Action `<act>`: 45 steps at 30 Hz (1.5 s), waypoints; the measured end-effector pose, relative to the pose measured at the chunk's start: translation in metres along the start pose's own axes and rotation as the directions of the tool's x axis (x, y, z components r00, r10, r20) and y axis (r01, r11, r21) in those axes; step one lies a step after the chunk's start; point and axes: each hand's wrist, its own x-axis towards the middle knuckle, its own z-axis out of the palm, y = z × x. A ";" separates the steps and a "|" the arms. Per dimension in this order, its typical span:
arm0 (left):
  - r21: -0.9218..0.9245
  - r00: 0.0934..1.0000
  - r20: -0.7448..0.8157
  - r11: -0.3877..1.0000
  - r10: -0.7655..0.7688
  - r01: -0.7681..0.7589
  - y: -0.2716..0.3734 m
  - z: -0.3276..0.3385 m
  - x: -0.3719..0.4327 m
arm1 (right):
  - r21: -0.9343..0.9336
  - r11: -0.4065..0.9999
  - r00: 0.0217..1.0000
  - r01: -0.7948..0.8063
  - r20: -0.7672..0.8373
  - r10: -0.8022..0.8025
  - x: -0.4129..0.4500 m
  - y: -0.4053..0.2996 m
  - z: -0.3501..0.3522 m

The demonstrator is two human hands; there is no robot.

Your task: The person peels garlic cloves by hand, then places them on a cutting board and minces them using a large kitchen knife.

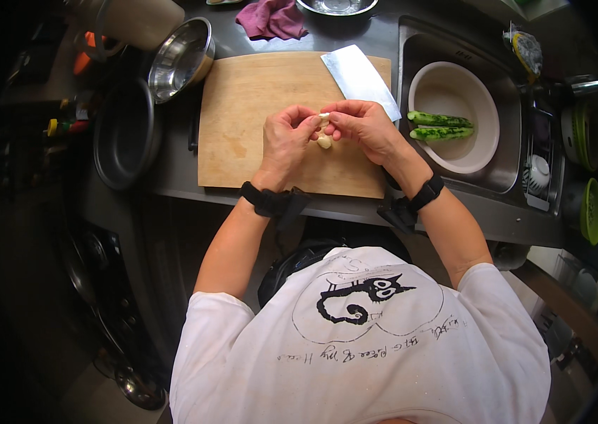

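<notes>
Over the wooden cutting board, my left hand and my right hand meet fingertip to fingertip. Between them they pinch a small whitish piece, which looks like a garlic clove. Just below the fingertips lies another pale clove, partly covered by the fingers. A cleaver's wide steel blade rests slantwise across the board's upper right corner, its handle hidden, with my right hand close beside its lower part. Both wrists carry black straps with a dark device.
Right of the board, a sink holds a cream basin with two peeled-looking green cucumbers. To the left are a steel bowl and a dark pan. A purple cloth and a metal dish lie behind.
</notes>
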 end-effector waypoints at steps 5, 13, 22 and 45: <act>-0.201 0.989 0.098 0.971 -0.109 0.127 0.004 -0.007 0.002 | -0.024 1.000 1.000 0.000 0.000 0.000 -0.001 -0.004 0.000; 0.291 0.997 -0.043 0.955 0.071 -0.056 0.008 0.002 0.000 | -0.299 0.941 0.986 0.158 0.006 -0.164 -0.004 0.001 0.011; 0.454 0.979 0.041 0.869 0.198 -0.195 0.013 0.003 -0.005 | -0.125 0.992 0.999 -0.015 -0.036 0.011 -0.002 -0.002 0.000; -0.300 0.961 -0.120 0.932 -0.248 0.203 0.001 -0.053 -0.029 | -0.888 0.396 0.931 0.233 0.087 -0.353 -0.011 0.009 0.003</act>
